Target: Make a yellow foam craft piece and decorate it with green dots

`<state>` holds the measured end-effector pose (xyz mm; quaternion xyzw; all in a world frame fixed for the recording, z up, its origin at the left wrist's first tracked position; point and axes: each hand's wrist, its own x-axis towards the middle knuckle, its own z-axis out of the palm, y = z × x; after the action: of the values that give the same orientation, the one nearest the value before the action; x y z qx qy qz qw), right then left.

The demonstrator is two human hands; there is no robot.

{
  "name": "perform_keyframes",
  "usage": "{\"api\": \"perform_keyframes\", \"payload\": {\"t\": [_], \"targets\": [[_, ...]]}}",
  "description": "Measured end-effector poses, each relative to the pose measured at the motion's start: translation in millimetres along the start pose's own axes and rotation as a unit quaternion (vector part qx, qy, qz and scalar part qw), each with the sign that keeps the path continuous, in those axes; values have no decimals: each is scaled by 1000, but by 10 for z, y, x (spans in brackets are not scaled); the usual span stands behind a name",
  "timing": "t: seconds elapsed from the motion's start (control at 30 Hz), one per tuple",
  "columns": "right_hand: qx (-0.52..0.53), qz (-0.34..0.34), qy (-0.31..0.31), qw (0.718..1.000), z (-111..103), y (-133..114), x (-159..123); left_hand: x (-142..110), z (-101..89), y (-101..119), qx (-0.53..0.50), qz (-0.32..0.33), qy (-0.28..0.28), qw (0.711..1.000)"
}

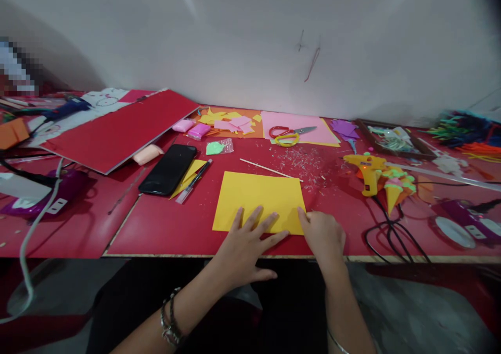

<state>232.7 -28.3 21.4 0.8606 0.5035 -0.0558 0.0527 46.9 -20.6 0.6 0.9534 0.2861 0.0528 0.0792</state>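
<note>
A yellow sheet of paper (258, 197) lies flat on the red table (164, 229), near its front edge. My left hand (245, 247) rests open on the sheet's near edge, fingers spread flat. My right hand (323, 234) sits at the sheet's near right corner. Its fingers are curled, with the index finger pressing on the corner. Whether it pinches the paper I cannot make out.
A black phone (169, 169), a pen (193, 181) and a thin wooden stick (270, 170) lie behind the sheet. Scissors (289, 133) rest on pink paper. A yellow glue gun (366, 169) with its black cable (391, 234) lies at the right, a red board (117, 130) at the left.
</note>
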Motion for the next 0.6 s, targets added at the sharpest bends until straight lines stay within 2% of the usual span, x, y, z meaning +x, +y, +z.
{"api": "perform_keyframes", "payload": {"t": [0.6], "targets": [[-15, -22, 10, 1000, 12, 2, -19, 8, -3, 29, 2, -15, -6, 1000]]}}
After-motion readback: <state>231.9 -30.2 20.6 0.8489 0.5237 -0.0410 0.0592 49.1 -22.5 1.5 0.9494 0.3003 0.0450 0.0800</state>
